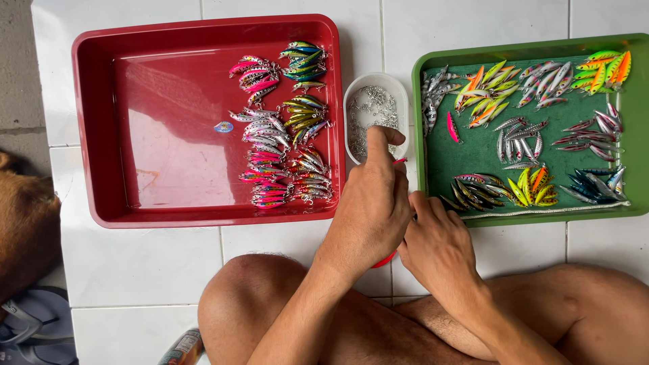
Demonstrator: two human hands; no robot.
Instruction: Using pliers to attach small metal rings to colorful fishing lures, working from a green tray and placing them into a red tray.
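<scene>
Left hand (370,203) fingers pinched in white tub (376,111) of metal rings, right hand (436,247) curled, contents hidden, red tray (169,189) and green tray (473,159) of fishing lures (277,145) flanking.

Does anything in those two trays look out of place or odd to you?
Two small things. In the red tray, one pale oval bit lies alone, apart from the grouped fishing lures. In the green tray, a single pink lure sits by itself between the sorted piles. Nothing looks spilled or broken.
</scene>
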